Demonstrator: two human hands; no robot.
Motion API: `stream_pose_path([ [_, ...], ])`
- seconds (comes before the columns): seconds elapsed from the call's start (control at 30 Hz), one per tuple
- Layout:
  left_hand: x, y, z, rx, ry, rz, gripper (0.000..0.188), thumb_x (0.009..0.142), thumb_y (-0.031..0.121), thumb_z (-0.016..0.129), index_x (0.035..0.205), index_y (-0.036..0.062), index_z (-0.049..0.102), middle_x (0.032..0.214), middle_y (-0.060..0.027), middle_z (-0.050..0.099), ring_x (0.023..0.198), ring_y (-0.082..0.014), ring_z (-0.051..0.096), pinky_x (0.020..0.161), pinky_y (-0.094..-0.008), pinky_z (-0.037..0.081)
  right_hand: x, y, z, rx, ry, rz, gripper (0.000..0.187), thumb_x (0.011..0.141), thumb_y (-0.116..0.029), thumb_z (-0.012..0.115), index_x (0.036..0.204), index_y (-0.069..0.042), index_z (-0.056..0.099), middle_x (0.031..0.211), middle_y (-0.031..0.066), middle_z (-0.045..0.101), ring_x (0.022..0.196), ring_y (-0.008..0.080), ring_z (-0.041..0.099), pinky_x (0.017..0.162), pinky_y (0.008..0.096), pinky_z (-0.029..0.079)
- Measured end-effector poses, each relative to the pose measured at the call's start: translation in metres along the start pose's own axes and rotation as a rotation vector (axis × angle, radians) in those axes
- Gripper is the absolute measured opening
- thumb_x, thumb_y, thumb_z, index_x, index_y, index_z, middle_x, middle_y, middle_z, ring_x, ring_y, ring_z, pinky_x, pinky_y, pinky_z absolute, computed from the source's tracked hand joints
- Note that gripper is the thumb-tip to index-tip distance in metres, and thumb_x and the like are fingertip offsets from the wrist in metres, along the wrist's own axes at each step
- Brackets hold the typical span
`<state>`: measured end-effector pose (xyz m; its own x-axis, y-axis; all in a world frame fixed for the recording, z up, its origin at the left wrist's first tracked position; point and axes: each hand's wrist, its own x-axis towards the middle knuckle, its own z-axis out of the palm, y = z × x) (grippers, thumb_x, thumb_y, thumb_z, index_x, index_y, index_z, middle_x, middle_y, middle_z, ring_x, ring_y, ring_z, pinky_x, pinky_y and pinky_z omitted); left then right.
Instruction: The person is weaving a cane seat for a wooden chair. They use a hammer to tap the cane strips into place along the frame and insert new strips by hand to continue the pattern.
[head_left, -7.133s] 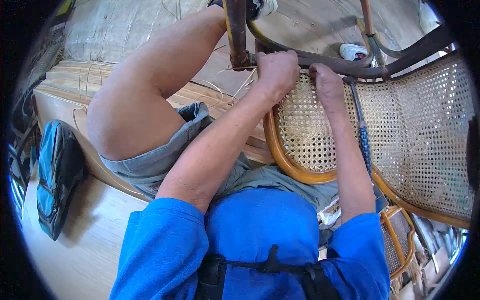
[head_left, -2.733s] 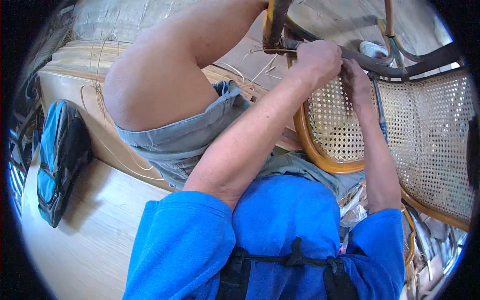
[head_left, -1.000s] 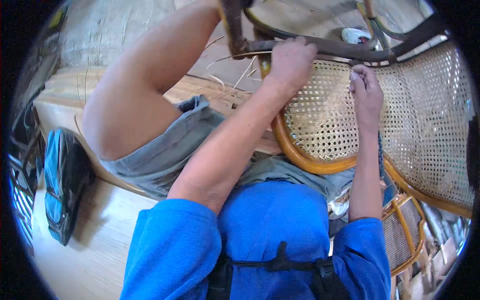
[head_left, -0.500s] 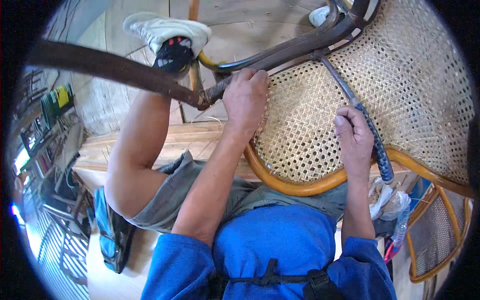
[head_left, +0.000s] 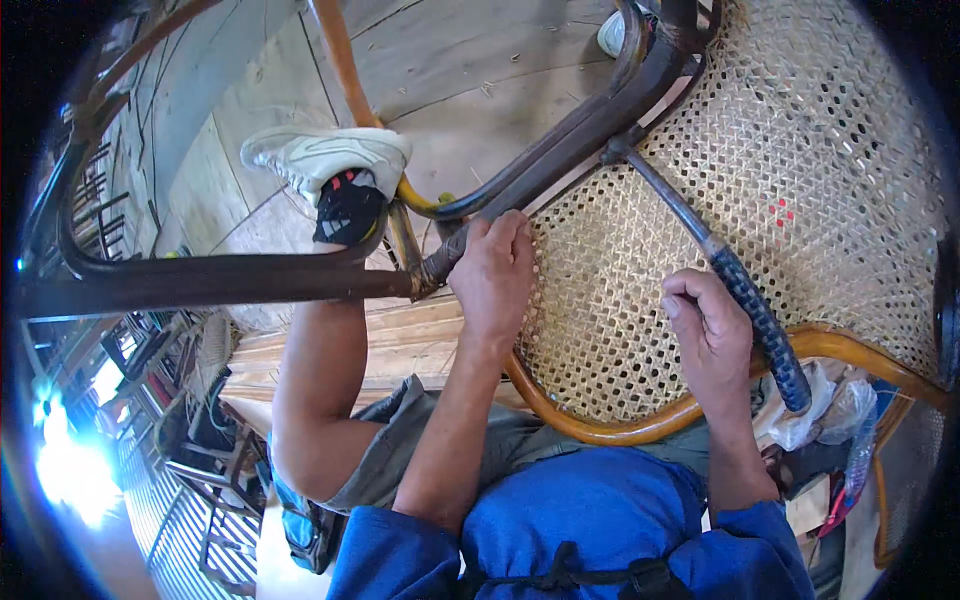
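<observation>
My left hand [head_left: 494,273] is closed around a dark wooden furniture frame [head_left: 550,165], next to a wrapped joint [head_left: 444,252], where the rail meets the edge of a woven cane panel [head_left: 610,280]. Over the panel's right part, my right hand [head_left: 712,325] is curled, thumb and forefinger pressed together; whatever they pinch is too small to make out. Just beyond it lies a hammer-like tool [head_left: 690,205] with a dark shaft and patterned grip, its small head against the frame. A honey-coloured curved rail [head_left: 600,432] borders the panel on my side, over my lap.
A long dark bar [head_left: 220,280] juts left across my bent leg [head_left: 325,400]. My white shoe [head_left: 330,155] is near an upright brown pole [head_left: 345,65]. Plastic bags [head_left: 815,405] lie at right, a blue bag [head_left: 300,525] at lower left, and stacked furniture frames [head_left: 225,440] stand farther left.
The view has shifted, and the long bar at left now looks level instead of slanted. Both hands keep nearly the same places on and over the frame.
</observation>
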<state>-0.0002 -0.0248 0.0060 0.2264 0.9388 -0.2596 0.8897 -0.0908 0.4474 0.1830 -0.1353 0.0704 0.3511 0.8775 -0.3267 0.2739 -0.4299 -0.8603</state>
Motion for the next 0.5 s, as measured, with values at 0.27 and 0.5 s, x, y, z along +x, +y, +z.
stream_pose_path([
  [0.27,0.0000,-0.0072,0.0106,-0.230,-0.057,-0.101,0.012,0.085,0.013,0.059,0.093,0.0056,0.063,0.080,-0.0150,0.064,0.071,-0.0326,0.063,0.065,-0.0385,0.050,0.0041,-0.0071,-0.0061,-0.016,-0.051,-0.008,0.014,0.082,0.002,0.061,0.094,-0.003,0.058,0.083,0.0116,0.061,0.074,0.0242,0.062,0.066,0.0320,0.048],
  [0.5,0.0073,-0.0007,0.0009,-0.025,-0.087,0.088,0.011,0.086,0.015,0.056,0.093,0.0077,0.062,0.081,-0.0137,0.064,0.071,-0.0328,0.063,0.063,-0.0401,0.051,0.0051,-0.0056,-0.0067,0.015,-0.073,-0.023,0.014,0.082,0.002,0.060,0.095,-0.003,0.057,0.082,0.0130,0.060,0.072,0.0263,0.061,0.064,0.0328,0.048],
])
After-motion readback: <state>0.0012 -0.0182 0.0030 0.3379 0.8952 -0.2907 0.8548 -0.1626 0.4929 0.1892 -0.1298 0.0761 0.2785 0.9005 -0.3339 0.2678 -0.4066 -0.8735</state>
